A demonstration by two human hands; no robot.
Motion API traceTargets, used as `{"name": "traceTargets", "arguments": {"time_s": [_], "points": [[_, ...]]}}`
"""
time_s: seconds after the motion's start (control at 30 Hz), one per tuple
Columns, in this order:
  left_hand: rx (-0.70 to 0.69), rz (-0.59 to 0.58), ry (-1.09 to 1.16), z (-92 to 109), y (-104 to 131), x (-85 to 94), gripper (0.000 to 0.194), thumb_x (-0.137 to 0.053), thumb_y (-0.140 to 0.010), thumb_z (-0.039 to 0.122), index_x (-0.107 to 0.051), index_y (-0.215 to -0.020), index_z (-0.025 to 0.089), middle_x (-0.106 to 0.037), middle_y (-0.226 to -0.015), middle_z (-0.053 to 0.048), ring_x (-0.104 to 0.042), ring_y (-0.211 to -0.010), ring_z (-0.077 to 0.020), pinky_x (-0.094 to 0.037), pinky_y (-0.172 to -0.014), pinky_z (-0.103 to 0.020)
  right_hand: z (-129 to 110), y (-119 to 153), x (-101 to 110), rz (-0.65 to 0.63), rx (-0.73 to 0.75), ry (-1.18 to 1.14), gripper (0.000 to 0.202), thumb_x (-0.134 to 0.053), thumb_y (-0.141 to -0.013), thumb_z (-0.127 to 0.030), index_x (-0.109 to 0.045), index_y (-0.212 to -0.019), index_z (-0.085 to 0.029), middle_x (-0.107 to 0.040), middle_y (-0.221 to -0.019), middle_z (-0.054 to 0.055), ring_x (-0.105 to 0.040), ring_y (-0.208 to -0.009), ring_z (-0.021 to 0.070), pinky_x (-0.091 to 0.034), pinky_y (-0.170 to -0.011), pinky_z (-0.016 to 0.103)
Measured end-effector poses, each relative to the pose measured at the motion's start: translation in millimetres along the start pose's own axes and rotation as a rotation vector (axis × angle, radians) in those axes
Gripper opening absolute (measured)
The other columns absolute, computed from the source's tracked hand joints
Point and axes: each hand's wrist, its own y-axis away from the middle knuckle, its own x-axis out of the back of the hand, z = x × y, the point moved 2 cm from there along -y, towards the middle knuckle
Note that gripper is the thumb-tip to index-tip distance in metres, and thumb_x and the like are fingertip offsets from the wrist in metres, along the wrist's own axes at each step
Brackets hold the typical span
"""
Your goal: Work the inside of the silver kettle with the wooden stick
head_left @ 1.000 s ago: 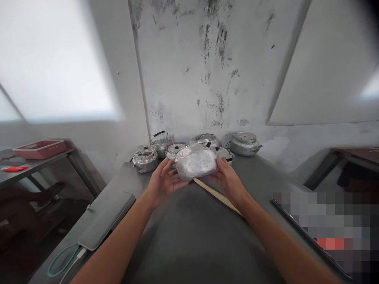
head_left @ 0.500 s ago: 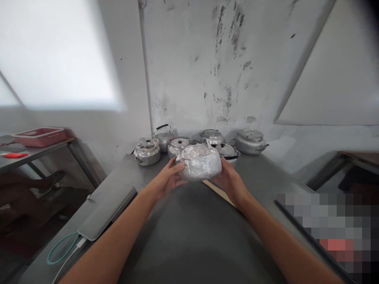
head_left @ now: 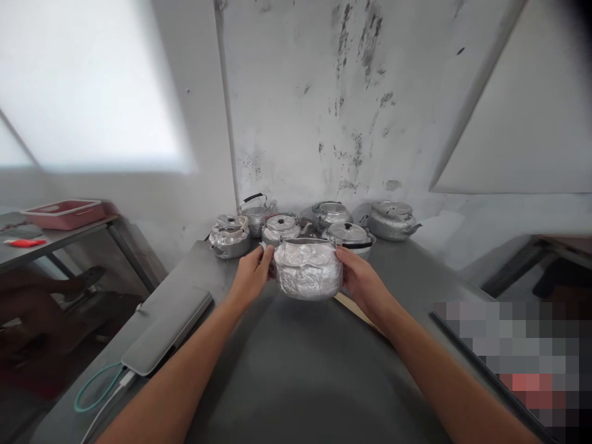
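Right hand (head_left: 363, 280) is being partly hidden by the held pot (head_left: 309, 274). Both forearms (head_left: 189, 361) are being cut off at bottom; lower-right item (head_left: 522, 357) is being pixelated out.

I note heavy glare at upper left, where a pale panel (head_left: 92, 86) is burnt out with hazy edges. The dark-stained wall (head_left: 287, 123) reads a flat, moderately lit grey. Small highlights glint on the dented metal kettle (head_left: 309, 271) I hold, which is reasonably sharp. Soft shadow dulls the grey tabletop (head_left: 296, 370) nearest me. Beneath the side bench (head_left: 78, 236) it is murky and smeared. Wide-angle stretch lengthens my forearms (head_left: 198, 364); a pixelated block (head_left: 518, 351) masks the lower right.
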Motion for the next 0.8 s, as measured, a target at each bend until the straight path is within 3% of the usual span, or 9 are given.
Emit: {"name": "traceTargets", "arguments": {"time_s": [0.17, 0.5, 0.67, 0.8], "points": [[-0.163, 0.125, -0.181, 2.8, 2.5, 4.5, 0.052, -0.048, -0.099, 0.058, -0.041, -0.066, 0.019, -0.043, -0.053, 0.004, -0.043, -0.055, -0.0108, -0.031, -0.055, -0.025, -3.5, 2.9, -3.4, -0.009, -0.095, -0.114, 0.035, -0.061, -0.1, -0.044, -0.065, -0.123, -0.018, -0.069, -0.122, 0.008, -0.069, -0.101, 0.0231, -0.058, -0.088, 0.044], [-0.397, 0.214, -0.33, 14.7, 12.3, 3.5, 0.057, -0.043, -0.102, 0.051, -0.024, -0.056, 0.021, -0.026, -0.051, 0.005, -0.028, -0.05, -0.0087, -0.024, -0.053, -0.028, -1.8, 4.1, 0.3, 0.042, -0.306, -0.177, 0.036, -0.059, -0.101, -0.048, -0.066, -0.12, -0.018, -0.07, -0.119, 0.008, -0.069, -0.097, 0.0214, -0.058, -0.085, 0.042], [-0.539, 0.161, -0.428, 17.9, 15.4, 3.2, 0.052, -0.045, -0.102, 0.042, -0.026, -0.059, 0.02, -0.031, -0.055, 0.004, -0.029, -0.051, -0.0084, -0.025, -0.057, -0.028, -0.1, 0.1, 4.6, 0.059, -0.302, -0.176, 0.035, -0.061, -0.1, -0.044, -0.065, -0.123, -0.018, -0.069, -0.122, 0.008, -0.069, -0.099, 0.0219, -0.059, -0.086, 0.042], [-0.574, 0.152, -0.488, 16.9, 13.3, 6.1, 0.048, -0.042, -0.103, 0.038, -0.028, -0.061, 0.02, -0.035, -0.057, 0.003, -0.034, -0.052, -0.0092, -0.025, -0.059, -0.029, 0.7, -1.1, 3.5, 0.028, -0.243, -0.149, 0.032, -0.063, -0.1, -0.039, -0.065, -0.124, -0.018, -0.068, -0.123, 0.009, -0.069, -0.101, 0.0222, -0.059, -0.087, 0.043]]}}
